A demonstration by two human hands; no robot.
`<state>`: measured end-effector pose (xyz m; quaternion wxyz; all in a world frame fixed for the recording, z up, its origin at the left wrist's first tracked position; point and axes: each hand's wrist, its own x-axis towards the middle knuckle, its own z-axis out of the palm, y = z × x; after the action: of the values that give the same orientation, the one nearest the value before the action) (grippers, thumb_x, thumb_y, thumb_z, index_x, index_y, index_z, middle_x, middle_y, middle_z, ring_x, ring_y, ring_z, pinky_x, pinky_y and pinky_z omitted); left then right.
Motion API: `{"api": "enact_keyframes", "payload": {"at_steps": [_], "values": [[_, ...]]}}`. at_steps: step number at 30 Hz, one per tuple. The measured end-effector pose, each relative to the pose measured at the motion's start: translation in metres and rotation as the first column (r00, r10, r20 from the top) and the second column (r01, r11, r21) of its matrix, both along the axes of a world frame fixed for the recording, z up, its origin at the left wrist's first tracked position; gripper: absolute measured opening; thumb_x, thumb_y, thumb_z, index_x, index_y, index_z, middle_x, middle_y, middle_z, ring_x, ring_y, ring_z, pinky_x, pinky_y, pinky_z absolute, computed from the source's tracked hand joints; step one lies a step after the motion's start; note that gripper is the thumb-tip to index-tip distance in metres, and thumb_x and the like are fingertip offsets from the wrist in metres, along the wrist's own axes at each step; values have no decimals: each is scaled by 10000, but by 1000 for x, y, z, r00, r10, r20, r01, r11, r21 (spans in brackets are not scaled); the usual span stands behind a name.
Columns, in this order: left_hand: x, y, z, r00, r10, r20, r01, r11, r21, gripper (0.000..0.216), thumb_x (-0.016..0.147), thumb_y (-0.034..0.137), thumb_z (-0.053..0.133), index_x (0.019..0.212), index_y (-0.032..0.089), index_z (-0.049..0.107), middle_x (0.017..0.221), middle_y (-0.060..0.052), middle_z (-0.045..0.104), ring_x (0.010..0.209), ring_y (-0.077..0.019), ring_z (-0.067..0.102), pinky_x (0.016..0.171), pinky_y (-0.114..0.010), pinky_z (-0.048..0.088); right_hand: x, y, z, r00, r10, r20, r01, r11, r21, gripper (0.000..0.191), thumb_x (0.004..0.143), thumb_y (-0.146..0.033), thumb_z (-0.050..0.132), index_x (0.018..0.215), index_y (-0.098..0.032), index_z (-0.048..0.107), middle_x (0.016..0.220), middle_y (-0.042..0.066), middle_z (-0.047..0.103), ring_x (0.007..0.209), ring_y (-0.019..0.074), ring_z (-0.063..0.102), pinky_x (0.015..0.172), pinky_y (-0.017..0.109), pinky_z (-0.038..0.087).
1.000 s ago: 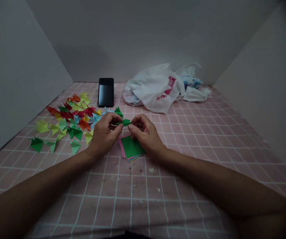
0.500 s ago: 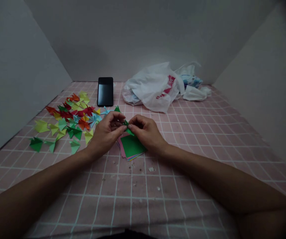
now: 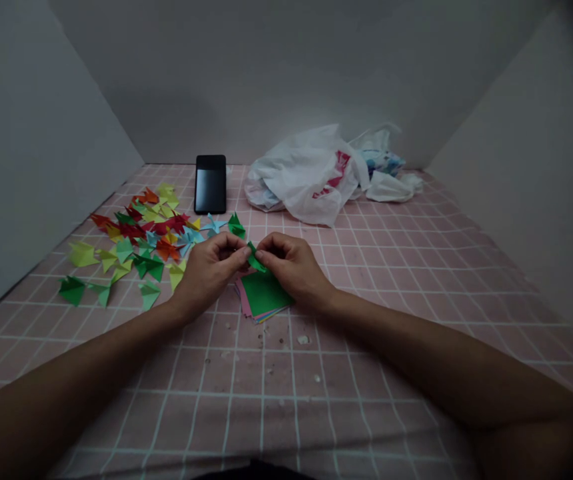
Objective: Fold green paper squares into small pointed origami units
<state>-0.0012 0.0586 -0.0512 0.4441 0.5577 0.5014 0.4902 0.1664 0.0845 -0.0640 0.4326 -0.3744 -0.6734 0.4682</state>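
A small folded green paper (image 3: 257, 259) is pinched between my two hands, just above the far edge of a paper stack. My left hand (image 3: 211, 265) grips its left side between thumb and forefinger. On the other side, my right hand (image 3: 294, 267) holds it with thumb and bent fingers. Below lies the stack of square coloured sheets (image 3: 266, 293), green on top, with pink, blue and yellow edges showing. Beyond my left fingers stands a folded green paper crane (image 3: 236, 225). Many more folded paper cranes (image 3: 149, 265) in red, yellow, green and blue are spread to the left.
A black phone (image 3: 210, 185) lies near the back wall. Right of it is a crumpled white plastic bag (image 3: 311, 177) with red print, and behind that a bluish bundle (image 3: 384, 162). Small pale flecks (image 3: 304, 340) dot the pink checked cloth (image 3: 391, 267) in front.
My left hand has lowered slightly and its fingers have closed in on the folded green paper. More of the green crane behind now shows. My right hand has barely moved.
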Motion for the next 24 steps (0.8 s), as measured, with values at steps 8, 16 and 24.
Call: {"api": "enact_keyframes", "payload": {"at_steps": [8, 16, 24], "values": [[0, 1, 0, 998, -21, -54, 24, 998, 51, 219, 794, 321, 753, 918, 175, 648, 750, 20, 652, 614, -120, 654, 590, -245, 573, 1, 0, 2, 999, 20, 32, -19, 1000, -18, 151, 831, -241, 596, 697, -181, 560, 693, -22, 543, 685, 128, 486, 646, 270, 373], [-5, 1, -6, 936, 120, -331, -11, 950, 313, 98, 867, 289, 667, 881, 194, 647, 744, 8, 648, 632, -129, 629, 603, -265, 509, -1, -3, 3, 999, -45, -23, 44, 998, -53, 220, 846, -373, 631, 765, -185, 552, 725, -18, 544, 678, 126, 490, 624, 268, 369], [-3, -3, -4, 899, 228, -374, -72, 919, 387, 64, 865, 268, 680, 847, 211, 658, 785, -8, 665, 704, -153, 631, 669, -289, 503, -2, -5, 4, 999, 53, 6, -50, 963, -263, 343, 768, -482, 713, 678, -188, 562, 563, -39, 495, 555, 112, 431, 522, 255, 302]]}}
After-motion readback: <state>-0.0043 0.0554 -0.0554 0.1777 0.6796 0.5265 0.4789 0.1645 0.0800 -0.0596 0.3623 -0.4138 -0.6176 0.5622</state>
